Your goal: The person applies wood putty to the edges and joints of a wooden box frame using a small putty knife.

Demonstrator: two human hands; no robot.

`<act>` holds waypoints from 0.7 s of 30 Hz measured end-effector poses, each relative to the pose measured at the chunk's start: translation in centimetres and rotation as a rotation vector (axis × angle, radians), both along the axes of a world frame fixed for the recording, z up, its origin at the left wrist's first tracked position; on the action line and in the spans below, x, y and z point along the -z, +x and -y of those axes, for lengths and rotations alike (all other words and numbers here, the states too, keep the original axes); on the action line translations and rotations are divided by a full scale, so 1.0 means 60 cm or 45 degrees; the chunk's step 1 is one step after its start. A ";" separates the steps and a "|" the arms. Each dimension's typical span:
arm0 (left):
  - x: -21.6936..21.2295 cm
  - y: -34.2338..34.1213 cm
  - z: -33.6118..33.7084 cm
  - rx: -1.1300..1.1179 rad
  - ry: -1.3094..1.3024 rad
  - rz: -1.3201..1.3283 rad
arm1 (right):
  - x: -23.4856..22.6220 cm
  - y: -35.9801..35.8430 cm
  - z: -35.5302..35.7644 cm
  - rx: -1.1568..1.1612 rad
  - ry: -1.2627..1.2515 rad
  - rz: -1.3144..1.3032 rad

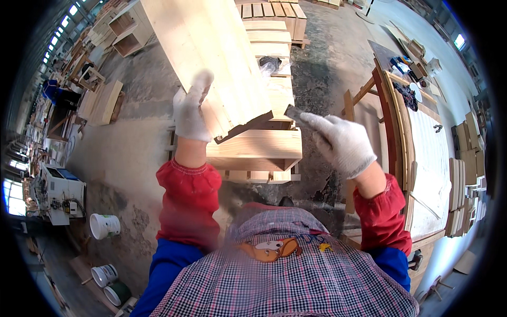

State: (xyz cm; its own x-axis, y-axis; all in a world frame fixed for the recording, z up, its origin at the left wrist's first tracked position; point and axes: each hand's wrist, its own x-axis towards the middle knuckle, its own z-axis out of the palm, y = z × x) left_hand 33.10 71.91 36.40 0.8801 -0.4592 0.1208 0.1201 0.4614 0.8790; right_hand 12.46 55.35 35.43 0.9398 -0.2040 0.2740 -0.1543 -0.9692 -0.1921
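The two hands are apart, both in whitish gloves. The left hand [191,113] grips the left edge of a pale wooden panel [219,58], thumb side up; the fingers under the wood are hidden, and a blur smears the top of the glove. The panel lies between the hands and slants away up and to the left, its far end cut off by the upper edge of the view. Its near end, just right of the left hand, shows a dark, notched edge. The right hand [342,145] is closed around a small dark tool [291,111], index finger laid along it; it is perhaps a flat blade, though most is covered by the glove. The tip sits near the panel's right corner, apart from it. Below the panel, between the hands, stands a wooden box [259,143], its interior mostly hidden. Beyond the right hand is a workbench [430,169].
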 end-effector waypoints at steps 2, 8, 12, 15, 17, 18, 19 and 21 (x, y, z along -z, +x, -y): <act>0.000 -0.004 0.003 -0.038 0.017 0.004 | 0.019 0.001 -0.020 -0.057 0.115 0.136; 0.014 0.005 0.005 -0.110 0.052 0.017 | 0.030 0.008 -0.042 -0.040 0.091 0.087; 0.020 0.010 0.002 -0.082 0.028 0.010 | -0.002 0.001 -0.065 -0.024 0.025 -0.040; 0.005 -0.004 0.000 0.013 -0.020 -0.029 | 0.011 0.013 -0.069 -0.111 0.014 -0.027; 0.005 -0.002 -0.006 0.050 -0.017 -0.042 | 0.001 0.014 -0.052 -0.105 0.074 -0.033; 0.007 0.000 -0.009 0.065 -0.015 -0.049 | 0.006 0.009 -0.038 -0.093 0.063 0.003; 0.014 0.004 -0.011 0.083 -0.020 -0.060 | 0.000 0.006 -0.030 -0.046 0.101 -0.026; 0.028 0.014 -0.012 0.128 -0.039 -0.077 | 0.004 0.004 -0.002 -0.136 0.345 0.047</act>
